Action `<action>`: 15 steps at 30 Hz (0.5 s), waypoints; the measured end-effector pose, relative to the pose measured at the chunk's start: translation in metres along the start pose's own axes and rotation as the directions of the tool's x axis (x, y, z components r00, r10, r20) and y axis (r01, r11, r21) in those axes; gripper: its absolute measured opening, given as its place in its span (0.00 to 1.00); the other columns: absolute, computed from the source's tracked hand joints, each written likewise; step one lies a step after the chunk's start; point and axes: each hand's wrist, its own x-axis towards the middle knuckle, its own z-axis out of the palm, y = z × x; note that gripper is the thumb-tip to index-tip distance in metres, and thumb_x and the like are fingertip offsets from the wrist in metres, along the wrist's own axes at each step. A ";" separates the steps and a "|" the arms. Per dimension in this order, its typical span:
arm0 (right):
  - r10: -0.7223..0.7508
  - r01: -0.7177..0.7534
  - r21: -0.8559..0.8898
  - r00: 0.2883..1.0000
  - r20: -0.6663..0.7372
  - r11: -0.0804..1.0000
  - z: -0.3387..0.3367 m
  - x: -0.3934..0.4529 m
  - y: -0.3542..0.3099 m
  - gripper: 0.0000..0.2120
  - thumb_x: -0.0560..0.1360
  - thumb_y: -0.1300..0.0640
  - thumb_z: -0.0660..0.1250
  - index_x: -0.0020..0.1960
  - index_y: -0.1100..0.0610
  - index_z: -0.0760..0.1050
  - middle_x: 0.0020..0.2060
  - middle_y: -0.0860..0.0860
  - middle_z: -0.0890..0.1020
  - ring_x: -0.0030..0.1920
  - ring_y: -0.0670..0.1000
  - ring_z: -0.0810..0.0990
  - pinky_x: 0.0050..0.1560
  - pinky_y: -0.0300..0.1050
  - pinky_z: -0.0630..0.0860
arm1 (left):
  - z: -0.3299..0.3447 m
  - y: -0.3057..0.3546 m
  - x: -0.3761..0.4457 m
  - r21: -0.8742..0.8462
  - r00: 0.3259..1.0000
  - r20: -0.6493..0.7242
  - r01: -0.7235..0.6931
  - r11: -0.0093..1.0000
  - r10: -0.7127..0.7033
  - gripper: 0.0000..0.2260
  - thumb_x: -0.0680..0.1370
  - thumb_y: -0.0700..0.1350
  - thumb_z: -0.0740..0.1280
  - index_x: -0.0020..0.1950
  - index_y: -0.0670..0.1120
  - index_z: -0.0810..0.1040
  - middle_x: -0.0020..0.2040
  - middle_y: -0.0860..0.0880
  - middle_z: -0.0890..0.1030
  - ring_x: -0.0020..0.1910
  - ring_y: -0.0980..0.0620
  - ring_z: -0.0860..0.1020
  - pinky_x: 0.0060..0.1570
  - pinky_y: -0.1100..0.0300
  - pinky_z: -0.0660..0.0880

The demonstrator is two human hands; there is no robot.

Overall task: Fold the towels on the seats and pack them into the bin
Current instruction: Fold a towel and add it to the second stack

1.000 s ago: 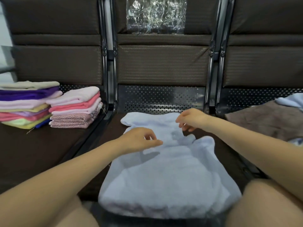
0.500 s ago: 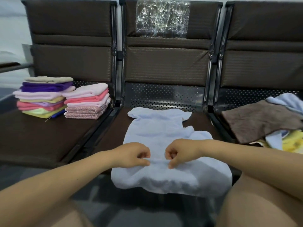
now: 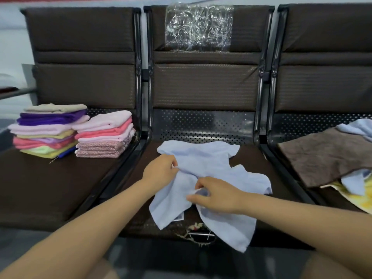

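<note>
Both hands (left hand (image 3: 161,170), right hand (image 3: 215,195)) apparently pinch the light-blue towel's (image 3: 211,164) bunched edges.

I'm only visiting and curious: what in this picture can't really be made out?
- The bin: nowhere in the head view, so its place is unknown.
- Loose pile on the right seat: cut off by the frame's right edge; the brown towel covers what lies below.
- Right hand fingertips: curled into the light blue towel.
- Small label on that towel: too small to read.
</note>
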 end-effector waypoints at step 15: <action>0.106 -0.216 0.690 0.974 0.199 0.690 -0.050 0.027 0.034 0.13 0.77 0.53 0.66 0.39 0.61 0.79 0.37 0.56 0.81 0.39 0.48 0.79 0.43 0.39 0.75 | 0.004 0.049 -0.039 0.022 0.991 0.101 -0.094 0.995 0.091 0.15 0.75 0.60 0.65 0.38 0.52 0.68 0.32 0.52 0.74 0.33 0.54 0.72 0.34 0.57 0.67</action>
